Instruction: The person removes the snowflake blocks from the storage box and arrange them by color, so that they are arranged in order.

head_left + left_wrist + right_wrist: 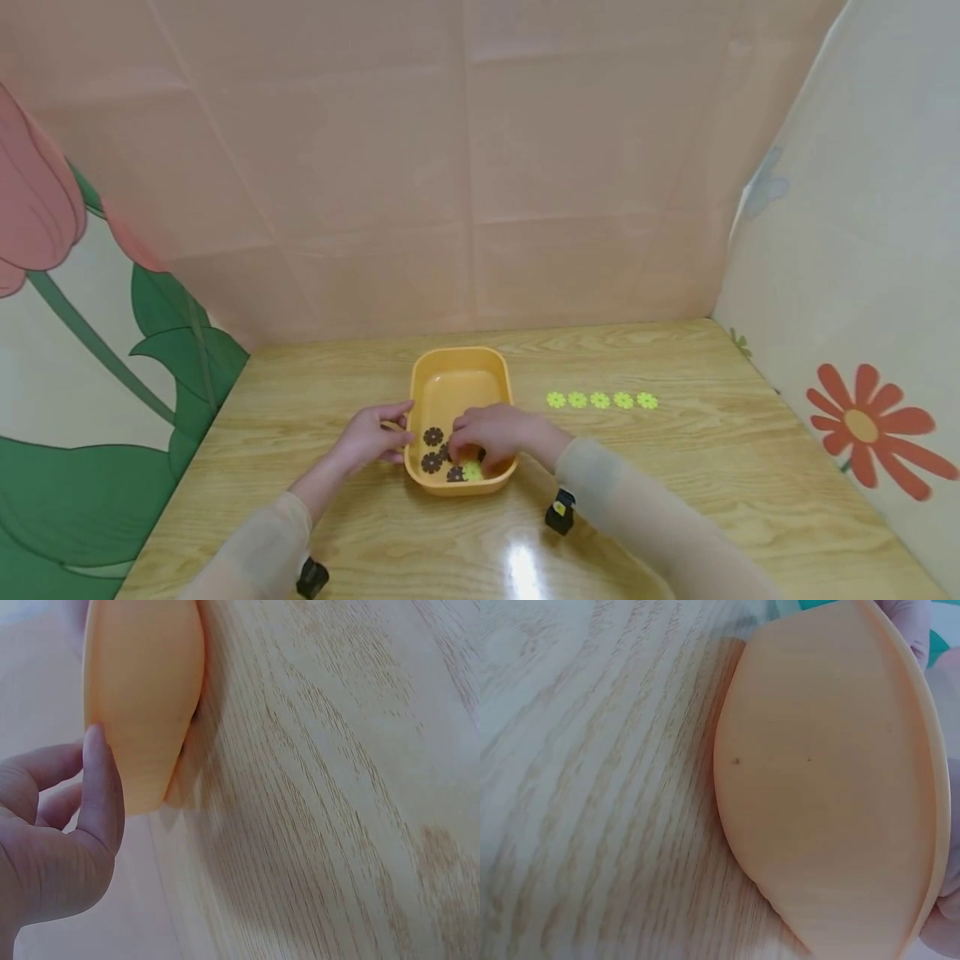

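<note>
A yellow-orange plastic container (459, 360) lies on the table, with dark brown flower-shaped pieces (432, 462) and a yellow-green flower piece (471, 472) at its near end. My left hand (369, 435) grips the container's left rim; in the left wrist view the thumb (96, 776) rests at that edge. My right hand (491, 429) reaches over the right rim into the container, fingers bent down among the pieces. Whether it pinches one is hidden. In the right wrist view the container's outer wall (817, 765) covers most of that hand.
To the right of the container, several yellow-green flower pieces (600, 401) lie in a straight row on the wood-grain table (720, 483). A pink sheet (465, 167) hangs behind, and flower-printed sheets (862, 275) stand at both sides.
</note>
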Tool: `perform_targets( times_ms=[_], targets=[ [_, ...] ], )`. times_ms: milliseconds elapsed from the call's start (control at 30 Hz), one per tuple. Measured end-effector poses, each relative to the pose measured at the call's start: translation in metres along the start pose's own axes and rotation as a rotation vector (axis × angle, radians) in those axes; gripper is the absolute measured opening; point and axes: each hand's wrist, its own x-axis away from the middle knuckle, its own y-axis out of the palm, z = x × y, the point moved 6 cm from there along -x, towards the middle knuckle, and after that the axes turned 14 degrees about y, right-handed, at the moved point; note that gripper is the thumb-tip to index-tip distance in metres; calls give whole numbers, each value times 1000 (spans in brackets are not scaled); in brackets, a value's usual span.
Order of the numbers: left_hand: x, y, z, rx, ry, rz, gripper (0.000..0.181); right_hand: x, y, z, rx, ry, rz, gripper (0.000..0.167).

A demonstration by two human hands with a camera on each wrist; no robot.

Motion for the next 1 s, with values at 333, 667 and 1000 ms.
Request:
perform_targets(
  times_ms=[333, 667, 1000],
  targets=[
    [0, 0, 0, -11, -6, -8, 61, -3, 4, 0, -33, -47, 24, 47],
    [2, 1, 4, 8, 9, -8, 61, -2, 2, -6, -24, -106, 34, 42],
    [1, 1, 3, -7, 8, -7, 61, -1, -2, -7, -27, -62, 70, 33]
  ],
)
